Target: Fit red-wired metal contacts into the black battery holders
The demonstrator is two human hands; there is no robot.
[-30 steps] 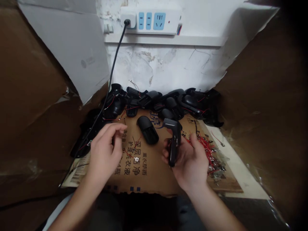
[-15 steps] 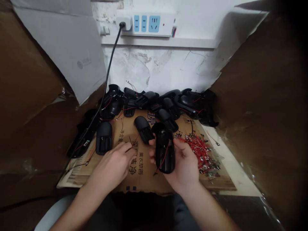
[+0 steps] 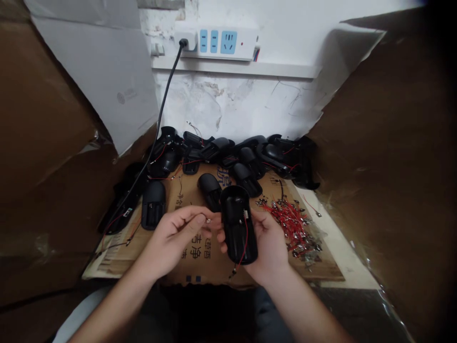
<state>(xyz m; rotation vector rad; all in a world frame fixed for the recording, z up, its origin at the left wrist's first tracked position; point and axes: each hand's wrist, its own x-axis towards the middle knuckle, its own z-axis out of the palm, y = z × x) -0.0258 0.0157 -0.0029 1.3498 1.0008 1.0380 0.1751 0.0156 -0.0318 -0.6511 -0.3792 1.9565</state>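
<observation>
A glossy black plastic shell (image 3: pixel 237 233) with a red wire along it lies in my right hand (image 3: pixel 269 245), its fingers wrapped round the sides. The wire's end hangs past the shell's lower edge. Left of the shell, my left hand (image 3: pixel 180 236) pinches a tiny metallic piece (image 3: pixel 208 220) between thumb and fingers. Just behind the shell, another black shell (image 3: pixel 210 188) rests on the cardboard (image 3: pixel 178 264). To the right of my right hand is a pile of red-wired metal parts (image 3: pixel 293 221).
More black shells (image 3: pixel 217 147) are heaped along the wall, and one (image 3: pixel 153 205) lies at the left. A black cable (image 3: pixel 164 100) runs down from a power strip (image 3: pixel 221 43). Cardboard walls (image 3: pixel 385 143) stand on both sides.
My left hand has turned and moved right, close to the held shell, and the tiny piece now shows in its fingertips. The shell has shifted slightly left and down with my right hand.
</observation>
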